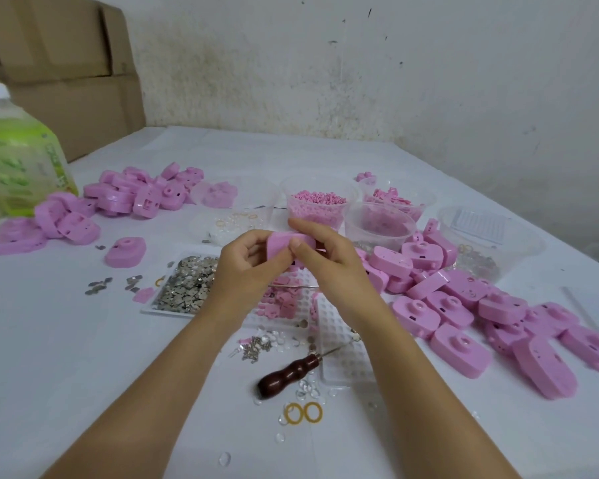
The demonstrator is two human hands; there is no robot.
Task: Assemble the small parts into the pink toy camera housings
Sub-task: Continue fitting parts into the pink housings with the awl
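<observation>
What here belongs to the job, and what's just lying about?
Job: pink plastic camera housing in left hand and right hand; pink housing pile; small silver metal pieces; tiny pink pellets; wooden-handled awl.
Idle: green-labelled plastic bottle; brown cardboard boxes.

Matt pink plastic housings [422, 316]; shiny metal plates [187, 285]; glossy dark wooden awl handle [287, 373]; clear plastic cups [377, 226].

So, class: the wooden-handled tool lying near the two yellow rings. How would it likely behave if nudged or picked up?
The wooden-handled tool probably rolls if nudged sideways: its handle looks rounded. It looks rigid, so it should lift without flexing. The thick handle and thin metal shaft suggest it balances handle-heavy.
</observation>
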